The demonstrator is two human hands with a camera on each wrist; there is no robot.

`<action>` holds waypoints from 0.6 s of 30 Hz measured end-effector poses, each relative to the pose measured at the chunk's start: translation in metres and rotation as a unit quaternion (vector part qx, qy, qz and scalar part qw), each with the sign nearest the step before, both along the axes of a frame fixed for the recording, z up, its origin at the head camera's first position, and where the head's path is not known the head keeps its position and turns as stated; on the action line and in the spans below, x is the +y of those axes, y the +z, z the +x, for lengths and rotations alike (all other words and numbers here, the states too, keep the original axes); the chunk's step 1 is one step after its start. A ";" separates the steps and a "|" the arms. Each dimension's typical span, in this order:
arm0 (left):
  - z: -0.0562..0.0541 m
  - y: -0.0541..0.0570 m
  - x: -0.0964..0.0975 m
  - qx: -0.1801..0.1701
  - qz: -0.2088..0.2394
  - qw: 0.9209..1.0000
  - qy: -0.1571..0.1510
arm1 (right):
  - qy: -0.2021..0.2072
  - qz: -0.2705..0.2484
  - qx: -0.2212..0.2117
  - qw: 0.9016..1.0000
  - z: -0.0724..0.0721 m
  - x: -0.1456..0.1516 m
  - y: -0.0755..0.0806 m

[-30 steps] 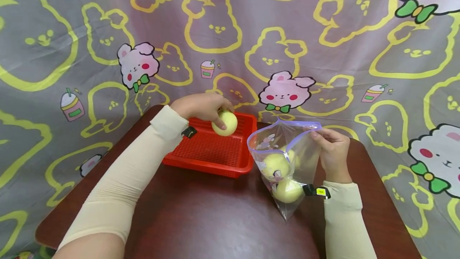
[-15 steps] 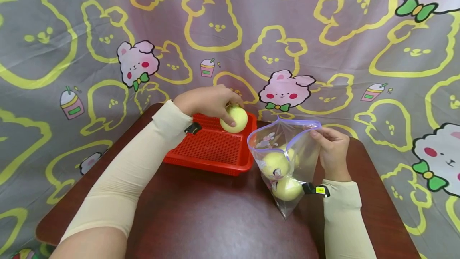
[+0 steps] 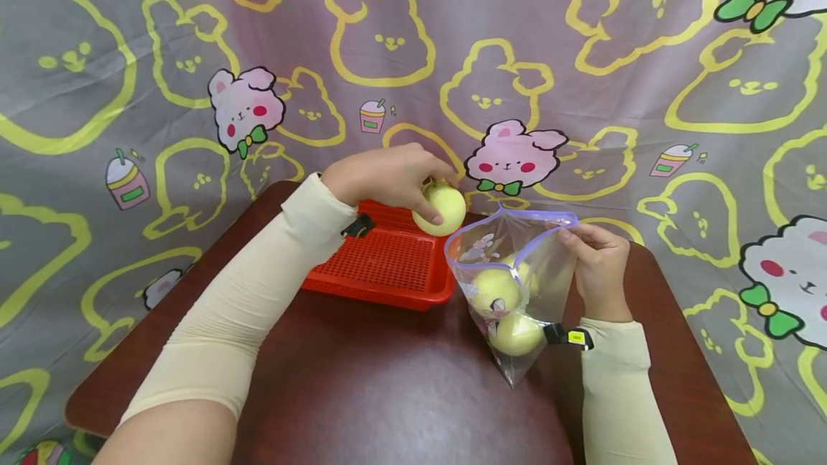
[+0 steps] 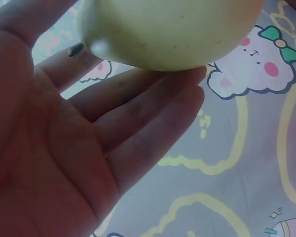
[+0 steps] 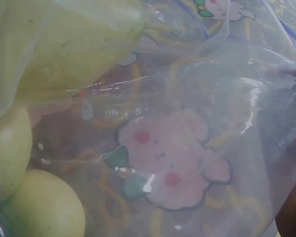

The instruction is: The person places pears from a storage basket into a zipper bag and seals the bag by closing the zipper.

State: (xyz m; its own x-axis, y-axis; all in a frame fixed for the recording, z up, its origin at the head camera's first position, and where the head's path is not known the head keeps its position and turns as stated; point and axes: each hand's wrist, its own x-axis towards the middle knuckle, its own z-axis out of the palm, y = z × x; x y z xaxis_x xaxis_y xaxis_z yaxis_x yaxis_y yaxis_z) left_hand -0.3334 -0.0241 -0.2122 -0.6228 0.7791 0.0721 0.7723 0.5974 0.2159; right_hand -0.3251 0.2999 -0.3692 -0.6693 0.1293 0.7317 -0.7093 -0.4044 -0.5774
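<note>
My left hand grips a round, pale yellow-green fruit from above, over the basket's right end. In the left wrist view, fine brown specks dot the skin of that fruit, and the fingers reach beneath it. At the right, my right hand pinches the purple-edged rim of a clear zip bag between thumb and fingers. The bag hangs with its mouth spread, its bottom narrowing to a point. Inside it lie several similar fruits, also visible through the plastic as speckled fruits in the right wrist view.
A shallow red plastic basket with a perforated bottom stands toward the back of the dark reddish-brown table. A grey curtain printed with yellow outlines and pink rabbits hangs close behind the table and along its sides.
My left hand has carried the fruit rightward and slightly up, from above the basket's middle toward the bag's mouth. My right hand keeps hold of the bag in nearly the same place.
</note>
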 end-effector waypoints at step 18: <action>0.008 0.005 0.021 0.023 -0.005 0.999 -0.032 | -0.007 -0.003 -0.018 1.000 -0.002 0.002 0.002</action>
